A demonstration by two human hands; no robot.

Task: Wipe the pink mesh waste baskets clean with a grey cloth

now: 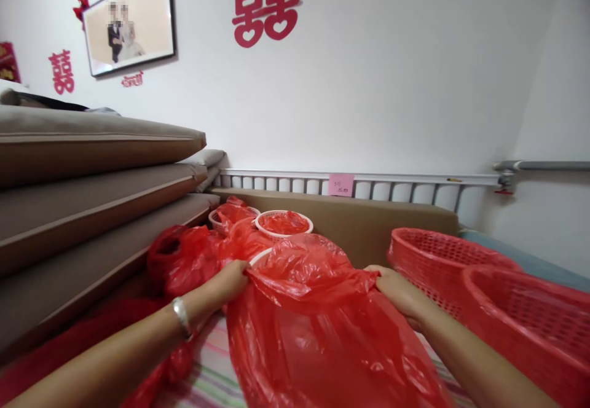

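Left fingers [238,274] and right fingers [386,278], closed, pinch a red plastic bag [318,334].

Looks forward and slightly down from head height, over the left hand [234,281] and right hand [391,288], toward the white wall [391,76]. Sits near both, farther from the radiator [393,191].

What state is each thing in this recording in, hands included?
Red bag, stretched out, crumpled on top
Left hand, closed on the red bag
Right hand, closed on the red bag
White-rimmed basket, holding red plastic
Two red baskets, upright
Cushions, stacked
Pink note, upright, written on
Framed picture, hung up
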